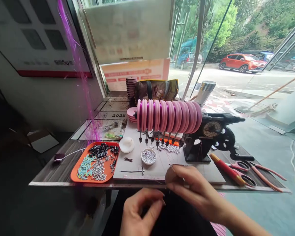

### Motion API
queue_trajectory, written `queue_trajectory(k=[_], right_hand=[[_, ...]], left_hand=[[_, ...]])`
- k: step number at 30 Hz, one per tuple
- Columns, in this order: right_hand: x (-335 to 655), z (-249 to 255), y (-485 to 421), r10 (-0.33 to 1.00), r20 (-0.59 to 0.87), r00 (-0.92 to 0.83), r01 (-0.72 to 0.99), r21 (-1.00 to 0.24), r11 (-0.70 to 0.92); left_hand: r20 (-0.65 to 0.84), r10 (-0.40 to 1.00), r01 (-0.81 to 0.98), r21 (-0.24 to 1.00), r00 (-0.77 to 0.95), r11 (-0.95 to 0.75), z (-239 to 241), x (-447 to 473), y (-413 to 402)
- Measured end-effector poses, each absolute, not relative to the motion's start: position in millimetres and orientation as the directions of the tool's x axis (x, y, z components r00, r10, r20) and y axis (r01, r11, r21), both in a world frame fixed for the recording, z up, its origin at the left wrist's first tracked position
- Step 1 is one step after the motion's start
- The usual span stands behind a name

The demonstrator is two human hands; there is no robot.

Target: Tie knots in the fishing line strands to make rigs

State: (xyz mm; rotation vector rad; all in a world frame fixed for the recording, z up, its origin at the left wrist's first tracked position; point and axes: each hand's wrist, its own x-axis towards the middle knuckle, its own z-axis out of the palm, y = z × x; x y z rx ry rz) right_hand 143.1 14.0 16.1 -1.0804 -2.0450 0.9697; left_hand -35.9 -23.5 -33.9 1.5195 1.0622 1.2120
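Over the table's front edge, my left hand (143, 209) is pinched, thumb against forefinger. Whatever its fingertips hold is too fine to make out. My right hand (195, 188) is also closed, up and to the right of it, fingertips bent together at the board's edge. Any thing in that grip is too small to name. Behind both hands lies a pale board (135, 160) with a small white bowl (148, 156) of whitish beads. A thin metal rod (131, 171) lies left of my right hand. Above the board, a row of pink spools (169, 116) sits on a hand-cranked winder (204, 137), with small dark weights hanging below.
An orange tray (74, 173) at left holds black, silver and coloured small parts. A white dish (127, 145) stands beside it. Scissors (243, 172), pliers (265, 173) and a red-and-yellow handle (227, 169) lie at right. Purple strands (82, 75) hang at left.
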Motion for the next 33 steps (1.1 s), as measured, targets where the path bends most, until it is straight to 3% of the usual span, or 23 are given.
queue_trajectory(k=[3,6,11,15,23,28,33], right_hand=[[132.7,9.6,6.2,0.856,0.273,-0.439,0.389,-0.801,0.455],[127.3,4.9,3.6,0.825,0.361,-0.436,0.355,-0.773,0.526],[128.2,1.8,4.2,0.79,0.418,-0.449,0.407,-0.692,0.597],[133.3,5.3,2.8,0.81,0.415,-0.415,0.538,-0.606,0.586],[135.5,8.7,2.9,0.758,0.426,-0.494,0.558,-0.514,0.652],[137.1,14.9,1.9,0.735,0.375,-0.565,0.533,-0.514,0.672],[136.7,16.6,-1.0,0.733,0.393,-0.556,0.504,-0.542,0.672]], left_hand=[[0.043,0.996,-0.203,0.977,-0.075,-0.057,-37.7,-21.3,-14.1],[-0.02,0.994,-0.4,0.916,-0.104,-0.024,-38.7,-12.8,-12.4],[-0.144,0.982,-0.543,0.838,-0.123,0.055,-30.9,-7.7,-14.4],[-0.171,0.978,-0.568,0.82,-0.122,0.072,-24.9,-7.7,-14.7],[-0.15,0.988,-0.462,0.88,-0.04,0.115,-20.1,-10.9,-18.2],[-0.161,0.98,-0.431,0.88,0.12,0.198,-17.9,-16.1,-18.6],[-0.133,0.982,-0.472,0.863,0.131,0.18,-17.6,-14.2,-18.9]])
